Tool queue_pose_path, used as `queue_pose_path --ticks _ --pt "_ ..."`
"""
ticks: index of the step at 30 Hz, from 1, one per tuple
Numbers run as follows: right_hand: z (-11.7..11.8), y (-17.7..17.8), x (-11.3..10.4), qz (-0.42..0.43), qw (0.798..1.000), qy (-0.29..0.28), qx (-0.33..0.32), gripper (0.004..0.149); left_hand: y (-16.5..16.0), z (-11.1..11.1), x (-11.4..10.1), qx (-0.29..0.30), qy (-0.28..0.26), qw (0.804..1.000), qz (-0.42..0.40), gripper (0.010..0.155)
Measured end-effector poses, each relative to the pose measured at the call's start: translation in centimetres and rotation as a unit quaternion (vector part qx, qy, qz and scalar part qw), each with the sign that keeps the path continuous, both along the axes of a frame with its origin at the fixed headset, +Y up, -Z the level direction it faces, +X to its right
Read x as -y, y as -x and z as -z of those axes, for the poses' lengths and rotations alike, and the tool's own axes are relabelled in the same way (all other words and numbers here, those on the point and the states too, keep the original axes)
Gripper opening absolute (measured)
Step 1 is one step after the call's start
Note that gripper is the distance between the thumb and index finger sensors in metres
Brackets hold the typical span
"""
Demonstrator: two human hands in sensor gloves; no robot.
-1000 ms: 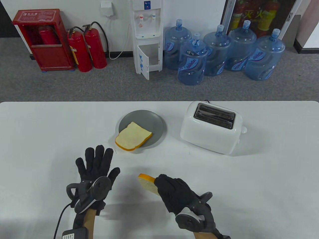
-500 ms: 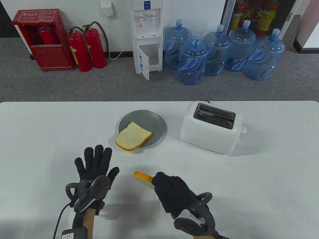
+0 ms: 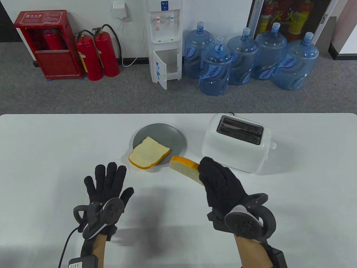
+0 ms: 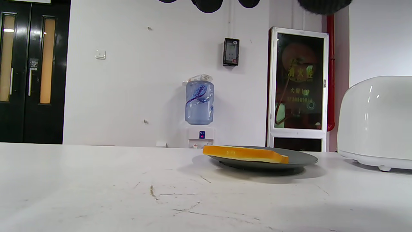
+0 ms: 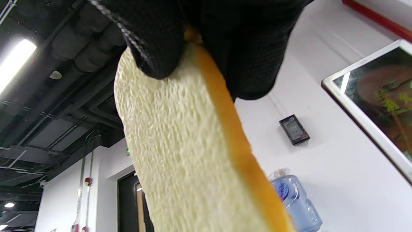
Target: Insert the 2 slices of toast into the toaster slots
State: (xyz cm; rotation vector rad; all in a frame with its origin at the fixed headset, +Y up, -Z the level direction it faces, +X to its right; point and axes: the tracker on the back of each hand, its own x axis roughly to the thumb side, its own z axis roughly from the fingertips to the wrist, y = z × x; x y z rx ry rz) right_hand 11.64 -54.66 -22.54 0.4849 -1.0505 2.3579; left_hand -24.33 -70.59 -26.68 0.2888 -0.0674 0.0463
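My right hand (image 3: pixel 220 181) grips one toast slice (image 3: pixel 184 167) on edge, lifted above the table just in front of the toaster's left end. In the right wrist view that slice (image 5: pixel 180 154) fills the frame, pinched between thumb and fingers (image 5: pixel 154 42). The white toaster (image 3: pixel 237 142) stands at the table's far right of centre, both top slots showing dark and bare. A second slice (image 3: pixel 149 153) lies flat on the grey plate (image 3: pixel 164 134), overhanging its near rim; in the left wrist view this slice (image 4: pixel 244 154) shows edge-on. My left hand (image 3: pixel 107 181) rests flat on the table with fingers spread, holding nothing.
The white table (image 3: pixel 41 156) has its far edge behind the toaster. A grey cable runs from my left wrist off the bottom edge. Beyond the table stand fire extinguishers (image 3: pixel 97 54), a water dispenser (image 3: pixel 164 42) and several blue water bottles (image 3: pixel 245 61).
My right hand has carried its slice up, forward and to the right, from the near middle of the table to just in front of the toaster. The left hand has stayed put.
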Motion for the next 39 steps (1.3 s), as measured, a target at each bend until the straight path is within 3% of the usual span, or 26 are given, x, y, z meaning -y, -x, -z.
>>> queue_pose_path --ticks 9,22,27,39 --pt "3.2 -3.9 -5.7 0.029 0.998 0.023 0.059 0.052 0.4 0.1 0.1 -0.012 0.006 1.000 0.002 0.072" --pt "7.7 -8.5 -9.3 0.090 0.985 0.085 0.120 0.051 0.3 0.4 0.4 -0.007 0.025 1.000 0.014 0.071" --pt "9.3 -9.3 -9.4 0.112 0.981 0.110 0.117 0.050 0.5 0.4 0.3 -0.015 0.017 1.000 0.016 0.071" --pt "13.8 -11.5 -5.8 0.147 0.967 0.163 0.128 0.050 0.8 0.7 0.6 -0.019 0.032 0.999 0.015 0.071"
